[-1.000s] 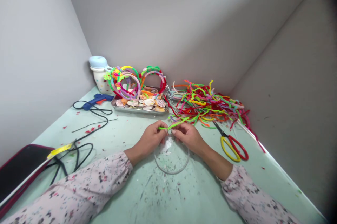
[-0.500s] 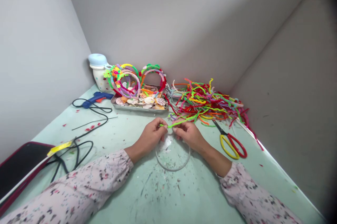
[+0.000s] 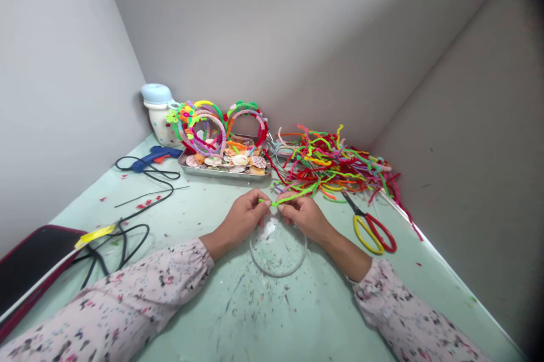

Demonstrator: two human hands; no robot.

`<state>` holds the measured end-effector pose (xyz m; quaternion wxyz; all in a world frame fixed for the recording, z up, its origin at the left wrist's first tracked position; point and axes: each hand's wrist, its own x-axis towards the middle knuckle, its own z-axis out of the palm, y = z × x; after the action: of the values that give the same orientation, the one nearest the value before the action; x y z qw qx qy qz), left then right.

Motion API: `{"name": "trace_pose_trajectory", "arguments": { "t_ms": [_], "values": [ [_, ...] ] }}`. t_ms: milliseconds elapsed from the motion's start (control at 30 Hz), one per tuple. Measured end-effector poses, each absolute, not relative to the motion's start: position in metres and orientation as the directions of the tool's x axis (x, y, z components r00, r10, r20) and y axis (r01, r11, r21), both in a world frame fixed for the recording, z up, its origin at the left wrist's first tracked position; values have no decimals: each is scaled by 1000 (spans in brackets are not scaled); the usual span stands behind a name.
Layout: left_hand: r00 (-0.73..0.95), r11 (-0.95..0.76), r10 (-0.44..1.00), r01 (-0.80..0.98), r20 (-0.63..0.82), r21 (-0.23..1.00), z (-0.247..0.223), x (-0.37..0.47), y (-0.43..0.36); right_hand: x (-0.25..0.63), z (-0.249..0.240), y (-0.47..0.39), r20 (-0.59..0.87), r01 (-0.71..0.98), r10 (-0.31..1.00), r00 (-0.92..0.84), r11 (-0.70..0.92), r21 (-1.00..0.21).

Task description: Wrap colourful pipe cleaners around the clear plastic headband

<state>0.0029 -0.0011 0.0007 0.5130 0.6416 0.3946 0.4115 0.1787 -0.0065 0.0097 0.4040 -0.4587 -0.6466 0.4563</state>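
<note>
Pinching a green pipe cleaner [image 3: 285, 200] between them, the left hand [image 3: 247, 213] and right hand [image 3: 306, 216] sit close together, a grey hoop [image 3: 278, 276] curving below them; scissors [image 3: 369, 228] lie to their right.

Left fingers [image 3: 260, 212] and right fingers [image 3: 289, 213] bent in close-set pinches, both forearms [image 3: 348, 257] angled inward
</note>
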Motion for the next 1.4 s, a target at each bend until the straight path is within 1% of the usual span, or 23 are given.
{"name": "trace_pose_trajectory", "arguments": {
  "t_ms": [367,467,567,700,900,1000,1200,1267,1400],
  "values": [
    [360,-123,930,94,81,988,1,4,-1,182,6,-7,165,309,956,-244,238,-921],
    [358,-117,931,105,72,988,1,4,-1,183,2,-6,223,334,942,-251,301,-893],
    [352,-100,934,110,55,989,0,5,0,183,1,-6,301,379,917,-262,385,-841],
    [337,-79,941,107,39,991,-1,6,1,183,4,-7,394,444,868,-302,494,-747],
    [326,-76,945,117,34,990,-1,6,0,184,6,-9,467,544,806,-364,591,-596],
    [321,-75,947,122,32,990,-1,6,1,185,5,-10,475,601,781,-406,619,-505],
    [316,-48,949,115,10,992,-6,5,4,184,9,-12,462,653,739,-490,663,-366],
    [314,-46,949,120,6,992,-7,5,4,183,10,-13,462,688,730,-504,663,-297],
    [307,-27,952,122,-11,992,-6,6,4,177,10,-16,500,768,702,-507,631,-107]
  ]
}}
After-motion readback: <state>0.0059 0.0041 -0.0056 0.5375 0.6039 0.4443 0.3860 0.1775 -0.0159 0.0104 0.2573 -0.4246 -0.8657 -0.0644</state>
